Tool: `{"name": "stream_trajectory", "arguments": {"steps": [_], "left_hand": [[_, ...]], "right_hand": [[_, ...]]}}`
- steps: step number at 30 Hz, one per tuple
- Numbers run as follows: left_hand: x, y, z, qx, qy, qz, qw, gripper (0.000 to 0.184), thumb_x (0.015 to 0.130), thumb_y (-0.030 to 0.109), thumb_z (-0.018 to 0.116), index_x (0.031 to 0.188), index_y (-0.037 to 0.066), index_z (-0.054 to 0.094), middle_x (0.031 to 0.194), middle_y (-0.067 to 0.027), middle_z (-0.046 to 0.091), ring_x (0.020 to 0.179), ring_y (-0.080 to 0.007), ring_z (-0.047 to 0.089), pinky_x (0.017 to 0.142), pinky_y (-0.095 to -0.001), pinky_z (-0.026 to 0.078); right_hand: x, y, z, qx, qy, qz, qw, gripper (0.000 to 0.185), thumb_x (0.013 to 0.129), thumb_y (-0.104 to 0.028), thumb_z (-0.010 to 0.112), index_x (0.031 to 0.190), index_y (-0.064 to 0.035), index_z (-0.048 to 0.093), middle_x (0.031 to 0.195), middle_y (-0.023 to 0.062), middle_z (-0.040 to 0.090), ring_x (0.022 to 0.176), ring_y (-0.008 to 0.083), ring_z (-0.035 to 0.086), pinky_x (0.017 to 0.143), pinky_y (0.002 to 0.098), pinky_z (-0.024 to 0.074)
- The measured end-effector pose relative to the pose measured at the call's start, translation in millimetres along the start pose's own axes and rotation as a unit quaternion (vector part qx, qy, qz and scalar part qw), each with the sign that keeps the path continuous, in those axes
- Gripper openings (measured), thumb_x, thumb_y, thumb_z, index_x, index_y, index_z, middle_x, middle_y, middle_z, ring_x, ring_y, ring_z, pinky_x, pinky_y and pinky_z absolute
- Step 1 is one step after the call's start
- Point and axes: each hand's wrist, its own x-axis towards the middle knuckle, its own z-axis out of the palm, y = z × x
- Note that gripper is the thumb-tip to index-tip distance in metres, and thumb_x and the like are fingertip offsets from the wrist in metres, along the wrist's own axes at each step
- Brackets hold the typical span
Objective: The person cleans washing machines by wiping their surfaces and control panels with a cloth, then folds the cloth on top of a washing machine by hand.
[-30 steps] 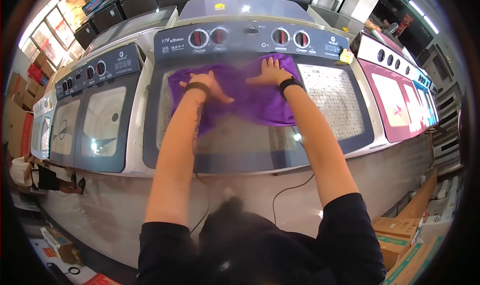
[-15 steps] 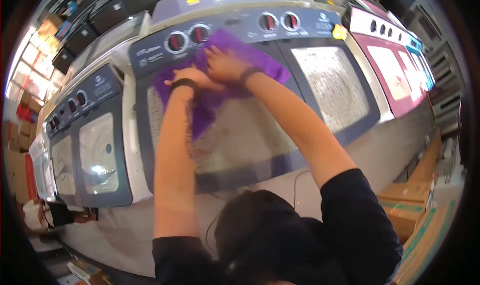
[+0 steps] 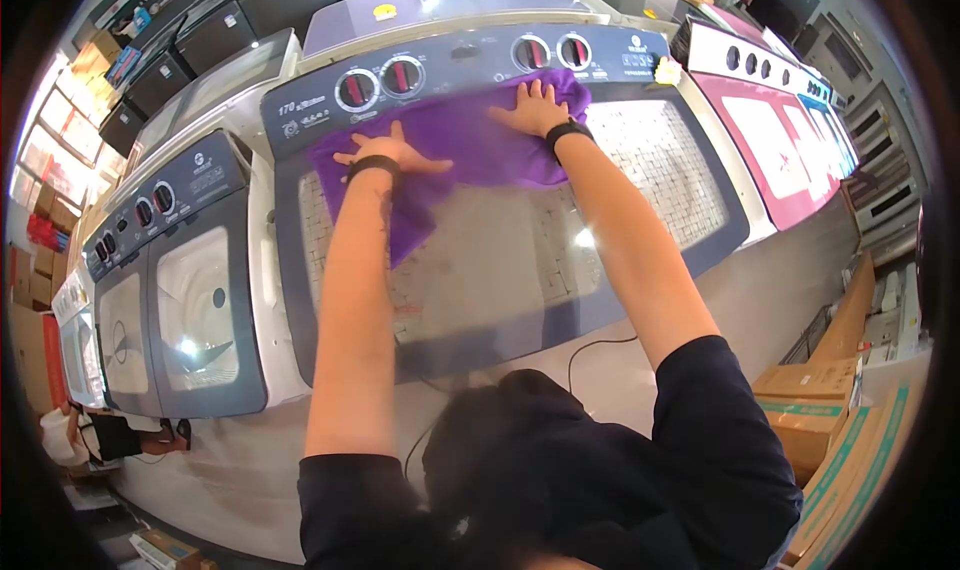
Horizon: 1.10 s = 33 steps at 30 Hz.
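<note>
A purple cloth (image 3: 470,150) lies spread over the upper part of the lid of a dark blue-grey twin-tub washing machine (image 3: 470,342), just below its knobs. My left hand (image 3: 392,156) presses on the cloth's left side, fingers spread. Farther right, my right hand (image 3: 538,112) rests on the cloth near its top right corner, fingers also apart. Each wrist wears a dark band. Four-part dial groups aside, two left knobs (image 3: 378,82) and two right knobs (image 3: 552,52) show above the cloth. The lid's window (image 3: 490,250) is patterned and partly hidden by the cloth.
Another twin-tub washer (image 3: 180,300) stands close on the left, a maroon one (image 3: 775,150) on the right. A lilac-topped machine (image 3: 450,5) is behind. Cardboard boxes (image 3: 810,410) sit at lower right. A cable (image 3: 590,348) runs in front. A person (image 3: 110,437) is at lower left.
My right hand has slid right, away from my left hand, and the cloth is now stretched out along the panel. My left hand stays nearly in place, its fingers spread.
</note>
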Motion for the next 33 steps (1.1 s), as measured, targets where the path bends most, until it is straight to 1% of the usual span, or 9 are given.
{"name": "stream_trajectory", "arguments": {"steps": [3,7,12,15,19,23,26,30,33], "left_hand": [[7,2,-1,-0.032,-0.013,-0.009,0.999,0.138,0.051,0.070,0.084,0.158,0.032,0.007,0.162,-0.0229,-0.008,0.142,-0.0585,-0.012,0.110,-0.0731,0.014],[7,3,-4,-0.022,-0.019,-0.012,1.000,0.139,0.050,0.072,0.084,0.158,0.031,0.006,0.162,-0.0223,-0.009,0.142,-0.0581,-0.013,0.110,-0.0729,0.015],[7,3,-4,-0.014,-0.021,-0.009,1.000,0.140,0.051,0.072,0.083,0.158,0.029,0.004,0.162,-0.0223,-0.009,0.142,-0.0574,-0.014,0.111,-0.0726,0.013],[3,4,-6,0.007,-0.023,-0.011,1.000,0.139,0.052,0.075,0.080,0.158,0.028,0.004,0.162,-0.0226,-0.009,0.142,-0.0583,-0.013,0.111,-0.0726,0.013],[2,0,-2,-0.028,-0.018,-0.005,0.999,0.137,0.053,0.078,0.077,0.159,0.027,0.004,0.162,-0.0237,-0.008,0.142,-0.0593,-0.011,0.110,-0.0725,0.014],[19,-9,8,-0.047,-0.016,0.019,0.999,0.137,0.052,0.077,0.077,0.159,0.028,0.005,0.162,-0.0241,-0.007,0.142,-0.0596,-0.011,0.110,-0.0728,0.015],[10,-6,-2,-0.024,0.009,0.021,0.999,0.140,0.048,0.076,0.080,0.158,0.032,0.007,0.162,-0.0251,-0.007,0.141,-0.0600,-0.013,0.107,-0.0753,0.016],[14,-6,-6,-0.010,0.003,0.024,1.000,0.140,0.049,0.079,0.077,0.158,0.029,0.006,0.161,-0.0257,-0.008,0.141,-0.0599,-0.012,0.108,-0.0750,0.015],[15,-7,-3,0.027,0.006,0.026,0.999,0.140,0.049,0.083,0.073,0.159,0.028,0.005,0.161,-0.0254,-0.008,0.142,-0.0588,-0.011,0.110,-0.0723,0.013]], "right_hand": [[11,-17,27,0.021,0.055,-0.008,0.998,0.079,0.090,-0.058,0.052,0.149,-0.0068,0.036,0.159,0.0157,0.023,0.148,0.0335,0.017,0.114,0.0642,0.0197],[3,-45,28,-0.010,0.016,-0.032,0.999,0.067,0.097,-0.047,0.044,0.150,-0.0060,0.035,0.162,0.0141,0.018,0.147,0.0331,0.019,0.112,0.0666,0.0198],[8,-73,53,-0.051,0.071,-0.173,0.981,0.062,0.099,-0.042,0.042,0.149,-0.0070,0.037,0.162,0.0112,0.021,0.148,0.0338,0.021,0.111,0.0636,0.0251],[12,-89,61,-0.066,0.143,-0.292,0.943,0.063,0.097,-0.041,0.042,0.149,-0.0054,0.037,0.161,0.0115,0.024,0.149,0.0301,0.021,0.112,0.0587,0.0263],[15,-92,53,-0.122,0.169,-0.281,0.937,0.065,0.096,-0.041,0.043,0.149,-0.0053,0.037,0.161,0.0116,0.024,0.149,0.0248,0.022,0.114,0.0560,0.0235],[26,-81,55,-0.047,0.198,-0.305,0.930,0.074,0.092,-0.047,0.048,0.150,-0.0039,0.034,0.161,0.0135,0.023,0.149,0.0253,0.021,0.113,0.0566,0.0239],[32,-89,49,-0.070,0.217,-0.276,0.934,0.077,0.089,-0.045,0.050,0.151,-0.0035,0.032,0.162,0.0138,0.022,0.150,0.0263,0.020,0.113,0.0569,0.0246],[19,-97,48,-0.015,0.184,-0.244,0.952,0.078,0.087,-0.041,0.048,0.153,-0.0042,0.028,0.162,0.0145,0.019,0.151,0.0275,0.016,0.115,0.0581,0.0221],[15,-93,46,-0.014,0.159,-0.243,0.957,0.076,0.088,-0.041,0.047,0.153,-0.0050,0.028,0.163,0.0146,0.018,0.151,0.0285,0.015,0.117,0.0529,0.0234]]}}
